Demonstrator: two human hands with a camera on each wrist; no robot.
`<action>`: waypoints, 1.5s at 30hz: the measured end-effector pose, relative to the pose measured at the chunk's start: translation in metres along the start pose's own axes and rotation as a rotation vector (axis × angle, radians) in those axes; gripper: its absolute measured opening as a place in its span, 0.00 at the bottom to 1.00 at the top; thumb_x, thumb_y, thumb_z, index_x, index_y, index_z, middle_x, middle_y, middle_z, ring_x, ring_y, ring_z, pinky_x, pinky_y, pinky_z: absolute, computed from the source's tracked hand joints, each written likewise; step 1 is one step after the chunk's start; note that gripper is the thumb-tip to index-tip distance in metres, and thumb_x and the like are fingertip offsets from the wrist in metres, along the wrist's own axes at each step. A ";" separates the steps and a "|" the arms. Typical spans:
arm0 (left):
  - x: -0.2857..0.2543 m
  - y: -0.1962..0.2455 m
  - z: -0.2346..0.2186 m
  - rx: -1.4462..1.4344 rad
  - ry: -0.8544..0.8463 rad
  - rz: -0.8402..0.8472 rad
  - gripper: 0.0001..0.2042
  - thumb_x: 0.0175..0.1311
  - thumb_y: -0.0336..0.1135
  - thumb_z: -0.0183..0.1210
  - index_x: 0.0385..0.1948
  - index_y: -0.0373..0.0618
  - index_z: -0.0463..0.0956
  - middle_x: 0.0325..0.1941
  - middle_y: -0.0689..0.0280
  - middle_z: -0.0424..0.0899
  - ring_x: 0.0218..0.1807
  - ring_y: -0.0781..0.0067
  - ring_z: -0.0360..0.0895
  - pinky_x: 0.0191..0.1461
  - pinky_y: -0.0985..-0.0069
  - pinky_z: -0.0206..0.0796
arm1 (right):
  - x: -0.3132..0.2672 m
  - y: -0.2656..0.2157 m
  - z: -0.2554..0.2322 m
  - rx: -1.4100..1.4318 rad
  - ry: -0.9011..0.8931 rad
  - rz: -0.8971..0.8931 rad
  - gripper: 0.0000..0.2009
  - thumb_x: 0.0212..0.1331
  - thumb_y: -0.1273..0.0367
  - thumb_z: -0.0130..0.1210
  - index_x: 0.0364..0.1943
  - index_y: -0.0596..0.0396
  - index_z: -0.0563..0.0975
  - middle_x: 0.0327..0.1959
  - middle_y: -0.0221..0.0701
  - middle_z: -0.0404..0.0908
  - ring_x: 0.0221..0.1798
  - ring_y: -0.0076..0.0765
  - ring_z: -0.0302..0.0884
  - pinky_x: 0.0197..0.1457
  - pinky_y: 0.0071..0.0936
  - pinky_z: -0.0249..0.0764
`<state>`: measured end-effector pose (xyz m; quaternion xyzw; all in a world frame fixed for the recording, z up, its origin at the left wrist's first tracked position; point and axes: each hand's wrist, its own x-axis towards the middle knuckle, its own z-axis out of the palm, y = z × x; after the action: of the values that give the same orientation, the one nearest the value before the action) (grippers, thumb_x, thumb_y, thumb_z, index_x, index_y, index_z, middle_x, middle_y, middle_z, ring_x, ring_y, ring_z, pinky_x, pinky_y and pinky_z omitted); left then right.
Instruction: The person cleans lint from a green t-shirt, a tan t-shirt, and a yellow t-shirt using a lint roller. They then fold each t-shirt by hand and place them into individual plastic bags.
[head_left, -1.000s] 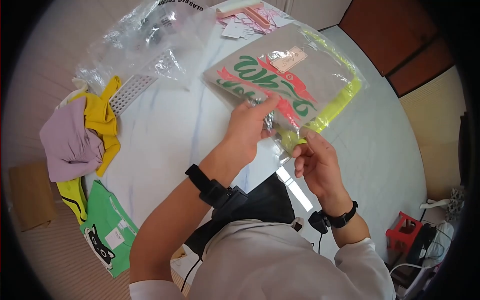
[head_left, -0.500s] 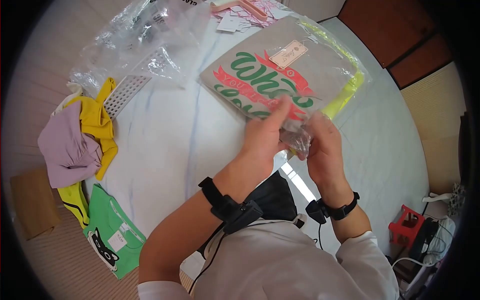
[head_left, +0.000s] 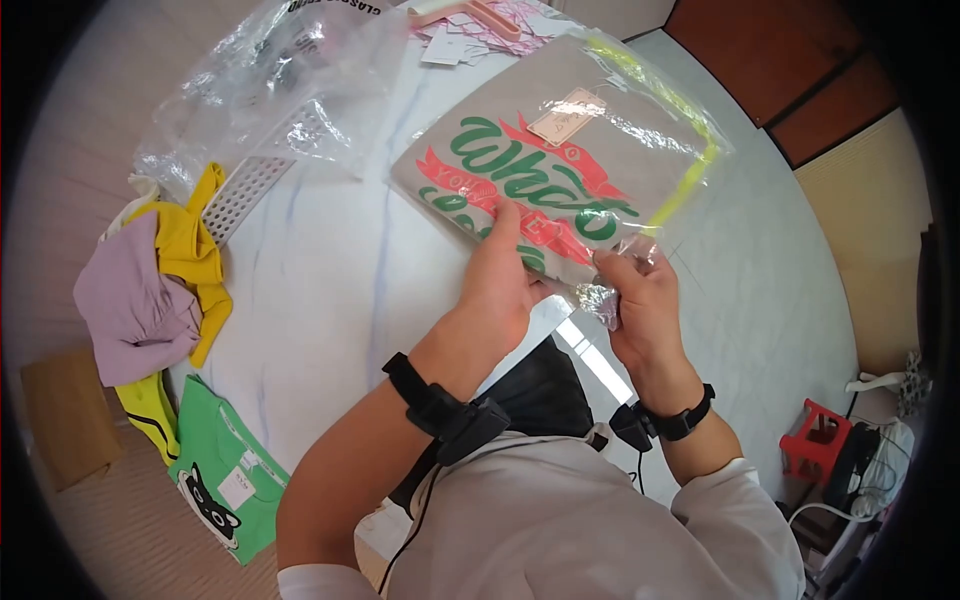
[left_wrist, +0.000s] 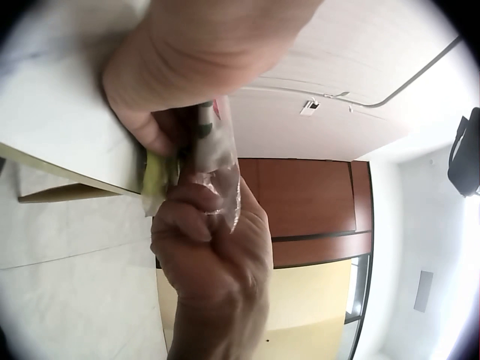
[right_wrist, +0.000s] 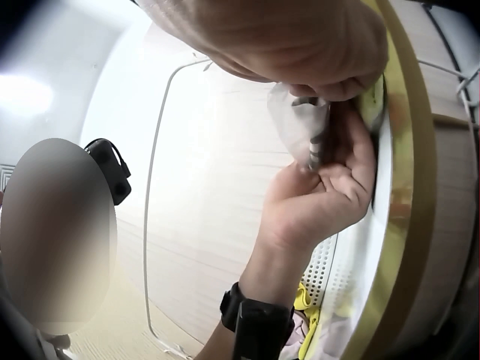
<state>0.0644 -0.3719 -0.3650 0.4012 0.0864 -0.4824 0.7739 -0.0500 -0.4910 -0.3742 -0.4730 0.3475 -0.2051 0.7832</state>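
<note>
A folded grey shirt [head_left: 640,130] with green and red lettering lies inside a clear plastic bag [head_left: 702,178], with lime fabric along its far right side. A paper hang tag [head_left: 566,116] sits on its front. My left hand [head_left: 497,285] grips the near edge, thumb on top of the print and fingers underneath. At the near right corner my right hand [head_left: 640,300] pinches the crumpled plastic between thumb and fingers. In the left wrist view, lime fabric [left_wrist: 156,176] shows below the left fingers, and the right hand [left_wrist: 214,244] holds the bag's creased end.
Another clear bag [head_left: 330,130] partly covers a white perforated basket [head_left: 250,195] at the left. Yellow [head_left: 190,250] and mauve garments [head_left: 135,300] hang by the table edge, above a green garment [head_left: 228,480]. Loose tags [head_left: 455,45] and a pink-handled tool [head_left: 470,12] lie at the back.
The lime fabric at the near right corner has gone from sight in the head view. My left thumb has shifted left over the print, and my right hand now pinches bunched plastic there.
</note>
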 end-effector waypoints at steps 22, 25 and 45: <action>-0.031 -0.020 0.015 0.371 0.014 0.064 0.16 0.67 0.38 0.71 0.50 0.41 0.78 0.39 0.66 0.85 0.41 0.72 0.82 0.43 0.69 0.75 | 0.013 -0.028 -0.023 -0.161 -0.109 0.083 0.12 0.73 0.58 0.60 0.42 0.53 0.81 0.30 0.23 0.79 0.21 0.19 0.71 0.16 0.20 0.57; -0.040 -0.009 0.014 0.260 0.031 -0.071 0.16 0.66 0.39 0.71 0.47 0.42 0.79 0.36 0.66 0.84 0.37 0.72 0.81 0.40 0.72 0.73 | 0.010 -0.037 -0.013 0.043 -0.103 0.051 0.11 0.73 0.59 0.60 0.41 0.52 0.81 0.28 0.22 0.77 0.18 0.19 0.69 0.16 0.19 0.56; 0.011 0.029 -0.002 0.315 0.213 0.317 0.12 0.71 0.28 0.62 0.52 0.44 0.72 0.50 0.62 0.82 0.46 0.72 0.82 0.43 0.68 0.76 | 0.019 -0.044 -0.038 0.011 0.000 0.112 0.09 0.72 0.63 0.59 0.45 0.53 0.79 0.31 0.26 0.80 0.23 0.22 0.75 0.19 0.21 0.64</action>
<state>0.0939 -0.3714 -0.3567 0.5740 0.0272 -0.3175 0.7543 -0.0648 -0.5468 -0.3536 -0.4484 0.3725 -0.1629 0.7961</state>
